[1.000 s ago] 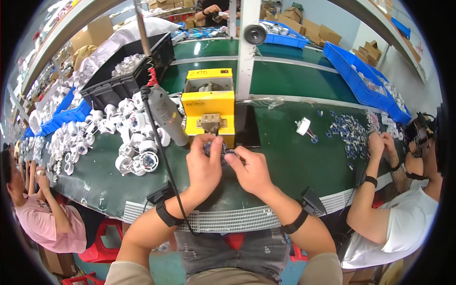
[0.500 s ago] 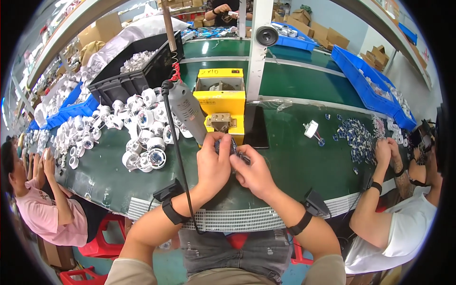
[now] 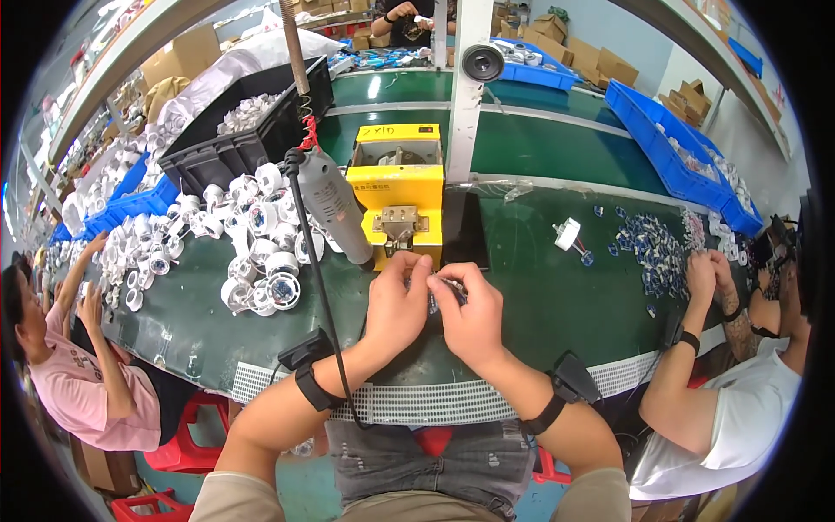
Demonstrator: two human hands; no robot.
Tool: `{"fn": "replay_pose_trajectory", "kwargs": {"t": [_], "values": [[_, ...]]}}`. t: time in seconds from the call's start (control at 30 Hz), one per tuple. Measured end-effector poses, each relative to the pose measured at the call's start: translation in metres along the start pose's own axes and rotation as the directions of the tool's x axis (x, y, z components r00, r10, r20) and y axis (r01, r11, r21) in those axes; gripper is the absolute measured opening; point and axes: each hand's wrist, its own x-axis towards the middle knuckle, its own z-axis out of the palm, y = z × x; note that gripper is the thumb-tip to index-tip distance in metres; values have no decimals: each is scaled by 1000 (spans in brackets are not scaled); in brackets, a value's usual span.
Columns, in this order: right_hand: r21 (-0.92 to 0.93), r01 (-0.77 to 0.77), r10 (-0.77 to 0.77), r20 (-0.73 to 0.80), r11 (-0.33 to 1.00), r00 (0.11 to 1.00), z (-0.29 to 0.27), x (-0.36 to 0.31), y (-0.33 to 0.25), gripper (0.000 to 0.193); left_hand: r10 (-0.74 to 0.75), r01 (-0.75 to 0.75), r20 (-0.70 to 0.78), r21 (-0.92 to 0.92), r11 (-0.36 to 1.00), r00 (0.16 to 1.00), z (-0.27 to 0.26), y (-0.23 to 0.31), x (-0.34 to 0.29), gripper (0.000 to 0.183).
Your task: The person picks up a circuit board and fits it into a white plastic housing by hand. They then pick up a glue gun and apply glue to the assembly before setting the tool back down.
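Observation:
My left hand [image 3: 398,304] and my right hand [image 3: 470,315] meet in front of the yellow machine [image 3: 400,196]. Both are closed, fingertips together, around a small dark part [image 3: 457,290]. The fingers cover most of it, so its exact kind does not show. Just beyond my hands is the machine's metal fixture [image 3: 400,224]. A grey powered screwdriver [image 3: 332,209] hangs from a coiled cord to the left of the machine, apart from my left hand.
White round lamp-like housings [image 3: 261,235] are heaped at left, before a black crate [image 3: 209,157]. Rightward lie one white housing with a wired board [image 3: 568,235] and a pile of small blue boards [image 3: 652,252]. A black cable [image 3: 322,296] crosses my left forearm. Co-workers sit on both sides.
My fingers have closed further over the dark part, hiding more of it, and my right hand has turned. At far left, a co-worker's arm has reached toward the housings.

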Motion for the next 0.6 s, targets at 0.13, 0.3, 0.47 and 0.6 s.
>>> {"fn": "replay_pose_trajectory", "kwargs": {"t": [0.13, 0.3, 0.47, 0.6], "values": [[-272, 352, -355, 38, 896, 934, -7, 0, 2, 14, 153, -147, -68, 79, 986, 986, 8, -5, -2, 22], [-183, 237, -270, -182, 954, 946, 3, 8, 7, 8, 229, -224, -156, 54, 973, 961, 4, -3, -3, 20], [658, -742, 730, 443, 130, 521, 1, 4, -14, 18, 543, -511, -170, 199, 837, 823, 6, 2, -11, 23], [674, -738, 703, 542, -36, 460, 1, 2, -17, 22, 596, -577, -46, 205, 791, 801, 3, 7, -15, 32]]}}
